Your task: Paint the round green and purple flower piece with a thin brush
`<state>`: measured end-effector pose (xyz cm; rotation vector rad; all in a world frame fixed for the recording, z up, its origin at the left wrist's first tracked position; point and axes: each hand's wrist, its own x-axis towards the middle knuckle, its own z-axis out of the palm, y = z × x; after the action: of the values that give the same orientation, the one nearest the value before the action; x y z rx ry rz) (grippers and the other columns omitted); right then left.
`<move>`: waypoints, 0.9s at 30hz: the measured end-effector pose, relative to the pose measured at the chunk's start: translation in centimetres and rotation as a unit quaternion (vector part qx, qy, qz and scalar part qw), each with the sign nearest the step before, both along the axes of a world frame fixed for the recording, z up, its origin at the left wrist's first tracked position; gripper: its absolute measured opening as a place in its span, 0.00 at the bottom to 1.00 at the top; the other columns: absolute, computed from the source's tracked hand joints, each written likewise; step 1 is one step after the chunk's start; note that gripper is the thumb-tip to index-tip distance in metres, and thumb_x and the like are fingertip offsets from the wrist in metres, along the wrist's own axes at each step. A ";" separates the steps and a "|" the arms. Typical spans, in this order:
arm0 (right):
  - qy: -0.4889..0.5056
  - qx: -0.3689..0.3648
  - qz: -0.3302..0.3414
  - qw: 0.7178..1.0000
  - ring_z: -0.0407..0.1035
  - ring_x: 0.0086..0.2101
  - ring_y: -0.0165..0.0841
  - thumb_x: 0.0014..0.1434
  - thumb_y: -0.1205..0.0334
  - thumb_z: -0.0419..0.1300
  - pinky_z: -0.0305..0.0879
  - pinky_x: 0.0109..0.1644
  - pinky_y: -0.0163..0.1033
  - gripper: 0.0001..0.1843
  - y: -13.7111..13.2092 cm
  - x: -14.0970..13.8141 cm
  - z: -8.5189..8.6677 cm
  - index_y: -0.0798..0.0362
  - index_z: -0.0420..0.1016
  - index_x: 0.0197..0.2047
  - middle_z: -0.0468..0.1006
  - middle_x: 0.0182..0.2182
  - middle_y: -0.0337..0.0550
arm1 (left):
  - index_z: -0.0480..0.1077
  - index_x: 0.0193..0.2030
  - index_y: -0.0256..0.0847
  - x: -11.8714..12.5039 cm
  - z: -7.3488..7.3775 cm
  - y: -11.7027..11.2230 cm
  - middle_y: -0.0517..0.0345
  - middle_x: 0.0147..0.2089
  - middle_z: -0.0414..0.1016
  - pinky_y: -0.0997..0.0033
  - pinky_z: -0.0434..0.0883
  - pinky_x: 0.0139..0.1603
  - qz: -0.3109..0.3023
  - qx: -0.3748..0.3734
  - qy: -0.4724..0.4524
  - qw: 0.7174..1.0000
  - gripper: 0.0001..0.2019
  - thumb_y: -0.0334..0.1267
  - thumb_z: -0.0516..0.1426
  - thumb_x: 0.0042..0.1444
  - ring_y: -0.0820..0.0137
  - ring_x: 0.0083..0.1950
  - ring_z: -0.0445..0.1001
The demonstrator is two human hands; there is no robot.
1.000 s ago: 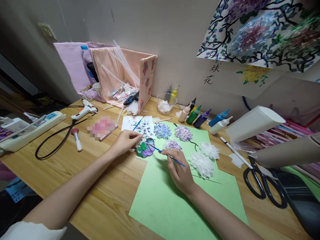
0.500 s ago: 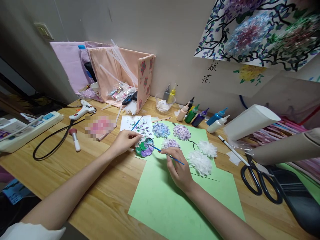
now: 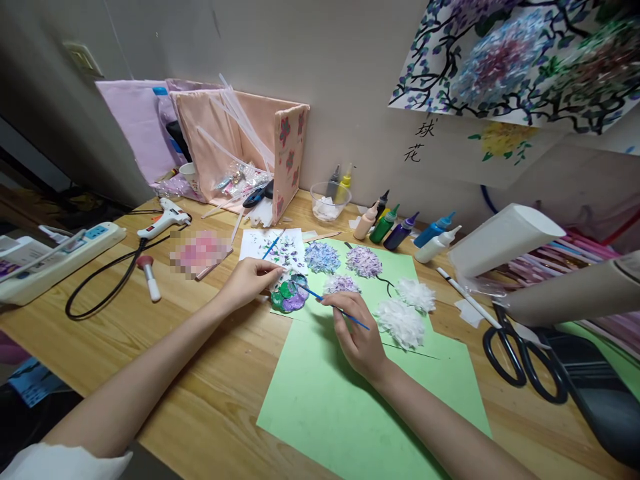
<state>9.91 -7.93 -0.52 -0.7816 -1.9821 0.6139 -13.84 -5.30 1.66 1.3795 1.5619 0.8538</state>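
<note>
My right hand (image 3: 356, 333) pinches a thin blue paintbrush (image 3: 316, 296), whose tip reaches into a small round paint palette (image 3: 289, 295) smeared with green and purple. My left hand (image 3: 249, 281) rests beside the palette, its fingertips closed on the palette's rim and the edge of a paint-dabbed white paper (image 3: 276, 249). Both hands work over a green sheet (image 3: 360, 387) bearing several tissue flowers: bluish (image 3: 322, 257), purple (image 3: 364, 261) and white (image 3: 402, 323).
Paint bottles (image 3: 389, 228) and a clear cup (image 3: 330, 202) line the wall. Black scissors (image 3: 520, 353) and a white roll (image 3: 503, 240) lie at right. A glue gun (image 3: 163, 219), power strip (image 3: 60, 257) and pink fabric box (image 3: 240, 153) stand at left.
The view has shifted slightly. Both hands stay in place, the brush tip still working in the palette.
</note>
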 end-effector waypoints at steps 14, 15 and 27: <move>-0.007 0.002 0.001 1.000 0.65 0.43 0.36 0.61 0.72 0.47 0.65 0.45 0.45 0.14 0.0 0.0 0.1 0.47 0.66 0.45 0.73 0.38 0.43 | 0.77 0.35 0.35 0.0 -0.1 0.0 0.60 0.23 0.72 0.78 0.64 0.22 -0.005 -0.011 0.000 1.000 0.19 0.50 0.57 0.48 0.75 0.23 0.66; -0.009 0.002 0.004 1.000 0.64 0.43 0.36 0.61 0.72 0.47 0.65 0.46 0.45 0.14 0.0 0.0 0.1 0.47 0.66 0.46 0.73 0.38 0.43 | 0.77 0.35 0.35 0.0 -0.1 0.0 0.59 0.23 0.72 0.78 0.64 0.22 -0.005 -0.010 -0.001 1.000 0.19 0.50 0.57 0.48 0.75 0.22 0.66; -0.012 -0.010 -0.004 1.000 0.63 0.43 0.36 0.62 0.71 0.46 0.64 0.46 0.45 0.13 0.0 -0.1 0.0 0.48 0.65 0.44 0.71 0.37 0.44 | 0.77 0.35 0.35 0.1 0.0 0.0 0.60 0.22 0.71 0.78 0.64 0.21 0.003 -0.015 -0.004 1.000 0.18 0.49 0.58 0.48 0.75 0.22 0.66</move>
<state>9.83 -7.89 -0.52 -0.8120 -1.9960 0.6225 -13.71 -5.32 1.71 1.3492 1.5678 0.8359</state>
